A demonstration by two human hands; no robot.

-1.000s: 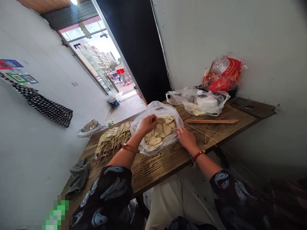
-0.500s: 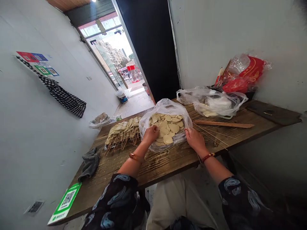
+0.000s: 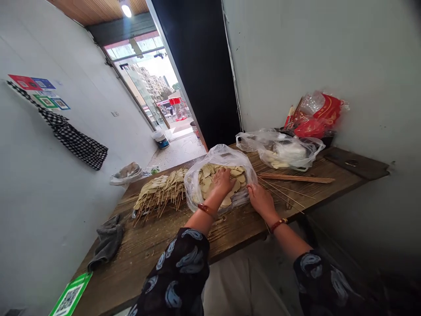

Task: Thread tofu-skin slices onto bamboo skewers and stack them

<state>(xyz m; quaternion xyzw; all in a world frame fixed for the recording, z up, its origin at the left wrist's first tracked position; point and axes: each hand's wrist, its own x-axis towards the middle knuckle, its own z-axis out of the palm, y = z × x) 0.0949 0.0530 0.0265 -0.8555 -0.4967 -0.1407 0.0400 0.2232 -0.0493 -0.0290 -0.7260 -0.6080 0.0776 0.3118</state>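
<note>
A clear plastic bag (image 3: 219, 152) lies opened on the wooden table, full of thin, pale, round slices (image 3: 239, 186) that look like potato. Over the slices inside it is my left hand (image 3: 223, 181), its fingers reaching down onto the pile and apart, with nothing visibly held. My right hand (image 3: 261, 199) is closed on the bag's near right edge. Left of the bag lies a heap of skewered slices (image 3: 161, 191), sticks pointing toward me. Bare wooden skewers (image 3: 297, 178) lie to the right, several of them loose near my right hand.
A second plastic bag (image 3: 286, 151) with pale contents stands at the back right, before red packaging (image 3: 320, 116). A grey cloth (image 3: 107, 241) and a green QR-code card (image 3: 70, 295) lie at the table's left. Another bag (image 3: 128, 173) sits at the far left edge.
My left hand has moved from the bag's left side rightward and inward over the slices. My right hand keeps hold of the bag's edge. The view has tilted slightly up and right.
</note>
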